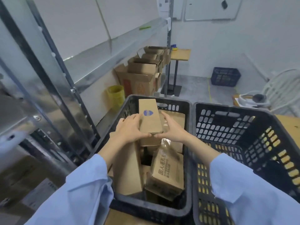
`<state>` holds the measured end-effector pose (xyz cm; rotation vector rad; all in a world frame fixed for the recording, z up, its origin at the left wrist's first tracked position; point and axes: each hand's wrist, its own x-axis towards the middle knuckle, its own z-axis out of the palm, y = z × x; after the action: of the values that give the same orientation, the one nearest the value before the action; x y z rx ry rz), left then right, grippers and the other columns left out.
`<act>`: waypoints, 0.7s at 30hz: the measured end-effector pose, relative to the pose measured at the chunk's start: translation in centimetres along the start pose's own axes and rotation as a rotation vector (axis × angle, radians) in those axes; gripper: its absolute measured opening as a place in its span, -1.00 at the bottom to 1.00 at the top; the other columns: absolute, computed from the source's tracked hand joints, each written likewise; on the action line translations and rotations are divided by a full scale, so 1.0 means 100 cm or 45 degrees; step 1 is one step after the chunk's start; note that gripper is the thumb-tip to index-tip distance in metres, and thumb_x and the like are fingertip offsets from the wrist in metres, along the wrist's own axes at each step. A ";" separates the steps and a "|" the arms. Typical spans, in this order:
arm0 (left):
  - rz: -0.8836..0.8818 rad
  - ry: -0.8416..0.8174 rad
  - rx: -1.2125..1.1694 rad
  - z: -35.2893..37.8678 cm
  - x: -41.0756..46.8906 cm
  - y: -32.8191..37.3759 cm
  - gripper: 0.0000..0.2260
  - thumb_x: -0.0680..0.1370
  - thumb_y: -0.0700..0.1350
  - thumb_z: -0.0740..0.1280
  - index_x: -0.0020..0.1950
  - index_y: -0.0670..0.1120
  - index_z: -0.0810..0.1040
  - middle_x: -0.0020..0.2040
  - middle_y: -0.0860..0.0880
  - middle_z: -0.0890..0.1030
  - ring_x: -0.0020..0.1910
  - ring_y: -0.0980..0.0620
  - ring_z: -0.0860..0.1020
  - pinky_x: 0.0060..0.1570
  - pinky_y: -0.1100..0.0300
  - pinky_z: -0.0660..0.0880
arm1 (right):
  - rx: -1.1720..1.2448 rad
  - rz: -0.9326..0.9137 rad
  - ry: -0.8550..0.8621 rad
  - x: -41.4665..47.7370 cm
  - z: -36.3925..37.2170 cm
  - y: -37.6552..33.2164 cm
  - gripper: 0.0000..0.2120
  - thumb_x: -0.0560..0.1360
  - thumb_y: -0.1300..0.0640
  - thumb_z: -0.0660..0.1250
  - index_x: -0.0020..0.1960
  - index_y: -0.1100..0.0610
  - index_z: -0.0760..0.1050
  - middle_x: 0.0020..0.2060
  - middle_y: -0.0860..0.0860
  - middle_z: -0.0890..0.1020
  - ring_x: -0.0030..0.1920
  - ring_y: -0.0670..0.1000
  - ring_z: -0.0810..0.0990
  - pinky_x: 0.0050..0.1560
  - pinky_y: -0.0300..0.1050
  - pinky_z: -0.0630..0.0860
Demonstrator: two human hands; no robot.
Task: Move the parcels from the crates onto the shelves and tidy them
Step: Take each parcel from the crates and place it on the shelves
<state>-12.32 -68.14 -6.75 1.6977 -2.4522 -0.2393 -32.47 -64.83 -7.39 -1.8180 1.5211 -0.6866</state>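
Note:
A long cardboard parcel with a blue logo sits above the left black crate, gripped between both hands. My left hand presses its left side; my right hand holds its right side, and the two thumbs meet at its near end. Several more cardboard parcels lie below in that crate, among them one with printed characters and a tall plain one. The right black crate looks bare inside. Metal shelves stand to the left.
Open cardboard boxes and a yellow bin sit on the lowest shelf level at the back. A small wooden table, a blue crate on the floor and a white chair stand beyond the crates.

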 end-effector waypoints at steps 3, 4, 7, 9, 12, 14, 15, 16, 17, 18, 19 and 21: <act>0.035 -0.040 -0.028 0.006 0.010 -0.007 -0.17 0.38 0.35 0.38 0.52 0.04 0.17 0.47 0.00 0.37 0.41 -0.03 0.36 0.36 -0.06 0.24 | 0.064 -0.010 -0.029 0.007 0.003 0.005 0.00 0.36 0.16 0.58 0.58 0.08 0.01 0.49 -0.01 0.28 0.40 -0.13 0.25 0.32 -0.25 0.17; 0.040 -0.058 -0.029 0.008 0.013 -0.008 -0.15 0.38 0.36 0.38 0.53 0.04 0.15 0.46 -0.01 0.38 0.40 -0.03 0.37 0.36 -0.07 0.25 | 0.081 -0.013 -0.050 0.009 0.004 0.006 0.00 0.36 0.17 0.58 0.57 0.08 0.00 0.46 -0.05 0.29 0.36 -0.17 0.24 0.31 -0.28 0.17; 0.025 -0.095 -0.087 0.011 0.016 -0.011 -0.10 0.37 0.36 0.39 0.56 0.03 0.09 0.45 -0.02 0.39 0.39 -0.06 0.38 0.37 -0.10 0.25 | 0.113 -0.006 -0.117 0.013 0.008 0.009 0.02 0.37 0.19 0.57 0.57 0.06 -0.04 0.37 -0.14 0.28 0.34 -0.19 0.24 0.24 -0.40 0.21; 0.018 -0.116 -0.160 0.012 0.018 -0.012 -0.09 0.36 0.34 0.42 0.56 0.03 0.09 0.44 -0.01 0.41 0.37 -0.07 0.41 0.36 -0.10 0.26 | 0.140 -0.005 -0.138 0.017 0.012 0.012 0.02 0.37 0.21 0.57 0.57 0.04 -0.05 0.37 -0.12 0.30 0.33 -0.18 0.27 0.16 -0.52 0.27; 0.023 -0.119 -0.236 0.014 0.020 -0.013 -0.12 0.35 0.32 0.44 0.53 0.06 0.13 0.39 0.01 0.46 0.32 -0.06 0.46 0.34 -0.08 0.31 | 0.141 -0.012 -0.130 0.020 0.017 0.014 0.00 0.38 0.26 0.55 0.58 0.07 -0.04 0.32 -0.12 0.32 0.27 -0.21 0.32 0.04 -0.64 0.29; 0.034 -0.099 -0.308 0.013 0.020 -0.014 -0.14 0.33 0.31 0.46 0.51 0.07 0.18 0.36 0.03 0.49 0.30 -0.04 0.48 0.33 -0.11 0.34 | 0.146 -0.024 -0.098 0.021 0.019 0.015 -0.02 0.37 0.26 0.55 0.57 0.07 0.00 0.26 -0.15 0.34 0.18 -0.28 0.37 0.00 -0.64 0.31; 0.040 -0.090 -0.350 0.012 0.019 -0.014 -0.15 0.32 0.29 0.47 0.50 0.07 0.20 0.35 0.04 0.50 0.29 -0.03 0.48 0.33 -0.13 0.34 | 0.147 -0.027 -0.082 0.021 0.019 0.015 -0.03 0.37 0.26 0.56 0.56 0.07 0.02 0.23 -0.18 0.36 0.14 -0.32 0.38 -0.02 -0.64 0.31; 0.048 -0.079 -0.390 0.011 0.017 -0.013 -0.14 0.31 0.29 0.47 0.50 0.08 0.20 0.35 0.05 0.50 0.28 -0.03 0.49 0.33 -0.15 0.35 | 0.147 -0.030 -0.065 0.020 0.019 0.016 -0.04 0.37 0.26 0.56 0.56 0.07 0.03 0.20 -0.21 0.36 0.12 -0.37 0.38 -0.03 -0.64 0.31; 0.053 -0.069 -0.428 0.009 0.016 -0.012 -0.13 0.29 0.30 0.46 0.50 0.09 0.20 0.35 0.06 0.50 0.26 -0.02 0.50 0.33 -0.16 0.35 | 0.147 -0.035 -0.045 0.020 0.018 0.017 -0.04 0.36 0.25 0.56 0.56 0.06 0.04 0.19 -0.25 0.36 0.12 -0.41 0.37 -0.02 -0.64 0.31; 0.063 -0.047 -0.467 0.008 0.014 -0.010 -0.11 0.26 0.32 0.45 0.50 0.10 0.19 0.35 0.07 0.51 0.24 -0.01 0.52 0.32 -0.16 0.37 | 0.149 -0.039 -0.027 0.019 0.017 0.017 -0.04 0.36 0.24 0.57 0.56 0.05 0.04 0.19 -0.28 0.36 0.12 -0.44 0.36 -0.01 -0.63 0.31; 0.073 -0.021 -0.502 0.006 0.012 -0.008 -0.10 0.26 0.32 0.45 0.51 0.11 0.18 0.34 0.08 0.51 0.21 0.01 0.54 0.31 -0.14 0.39 | 0.152 -0.045 -0.008 0.018 0.015 0.016 -0.02 0.35 0.23 0.58 0.56 0.03 0.04 0.20 -0.29 0.37 0.14 -0.44 0.37 0.00 -0.62 0.32; 0.095 0.032 -0.560 0.002 0.008 -0.003 -0.10 0.28 0.26 0.51 0.52 0.11 0.17 0.34 0.09 0.52 0.18 0.05 0.54 0.29 -0.07 0.42 | 0.155 -0.060 0.030 0.014 0.010 0.013 0.00 0.34 0.19 0.59 0.56 -0.03 0.02 0.22 -0.29 0.37 0.17 -0.38 0.40 0.04 -0.60 0.32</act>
<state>-12.38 -68.96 -7.02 1.4081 -2.2242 -0.6845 -32.30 -66.21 -9.04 -1.7645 1.4238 -0.8078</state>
